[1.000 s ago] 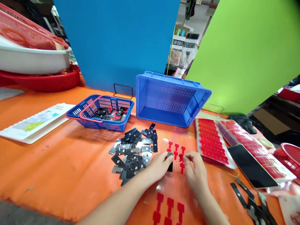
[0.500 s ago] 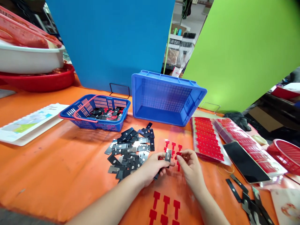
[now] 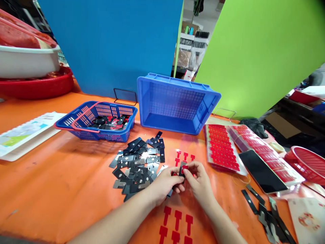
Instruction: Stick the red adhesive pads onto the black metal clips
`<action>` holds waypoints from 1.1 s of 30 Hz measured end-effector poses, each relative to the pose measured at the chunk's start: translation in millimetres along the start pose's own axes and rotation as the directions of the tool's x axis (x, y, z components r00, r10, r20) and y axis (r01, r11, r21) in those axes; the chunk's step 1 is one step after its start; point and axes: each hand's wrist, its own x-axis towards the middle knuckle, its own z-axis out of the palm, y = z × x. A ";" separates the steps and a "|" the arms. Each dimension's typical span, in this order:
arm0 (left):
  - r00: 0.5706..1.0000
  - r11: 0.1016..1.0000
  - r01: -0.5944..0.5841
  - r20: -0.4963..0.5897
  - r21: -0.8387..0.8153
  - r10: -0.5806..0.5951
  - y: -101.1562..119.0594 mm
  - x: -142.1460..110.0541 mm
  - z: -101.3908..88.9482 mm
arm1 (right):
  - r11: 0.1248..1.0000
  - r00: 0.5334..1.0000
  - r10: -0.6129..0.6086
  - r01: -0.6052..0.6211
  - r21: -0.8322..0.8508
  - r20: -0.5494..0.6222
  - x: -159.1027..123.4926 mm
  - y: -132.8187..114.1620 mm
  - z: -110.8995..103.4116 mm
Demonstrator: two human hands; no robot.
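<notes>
My left hand (image 3: 164, 184) is closed around a black metal strip (image 3: 181, 172), which points up and away with its silvery end on top. More dark strips appear tucked under its fingers, partly hidden. Between the thumb and fingers of my right hand (image 3: 200, 183) is a red T-shaped sticker (image 3: 185, 167), held against the upper part of that strip. To the left of my hands lies a loose pile of black and silver strips (image 3: 137, 169). Red T-shaped stickers (image 3: 177, 217) lie in rows on the orange tabletop, both nearer to me and just beyond my hands.
A blue basket (image 3: 109, 136) with a pink handle holds strips, some with red on them. Behind stands a blue crate (image 3: 172, 121) tipped on its side. At right are red sticker sheets (image 3: 222, 147), a black phone (image 3: 262, 171) and more strips (image 3: 264, 217).
My right hand has moved left, bringing the red sticker from beside the strip onto it. The view has shifted slightly.
</notes>
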 end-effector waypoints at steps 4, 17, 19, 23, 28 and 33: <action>1.000 1.000 -0.007 -0.008 0.000 0.007 0.2 -0.8 -0.5 | 1.000 1.000 0.016 -0.017 0.018 0.016 0.1 -1.5 0.0; 1.000 1.000 -0.021 -0.012 0.006 0.021 -0.4 -0.2 -0.4 | 0.992 0.999 0.042 -0.045 0.119 0.024 0.9 -1.2 -0.9; 1.000 1.000 -0.020 -0.011 0.005 0.020 -0.5 -0.2 -0.5 | 0.992 0.999 0.042 -0.045 0.114 0.027 0.9 -1.6 -0.8; 1.000 1.000 -0.015 -0.011 0.006 0.015 0.1 -0.7 -0.4 | 0.996 0.999 0.029 -0.031 0.085 0.027 1.1 -2.1 -0.4; 1.000 1.000 -0.027 -0.005 0.011 0.027 0.3 -0.9 -0.4 | 0.997 0.999 0.035 -0.037 0.070 0.036 0.8 -2.8 0.1; 1.000 1.000 -0.023 -0.008 0.012 0.023 0.5 -1.4 -0.1 | 0.996 0.999 0.035 -0.037 0.077 0.036 1.1 -3.1 -1.1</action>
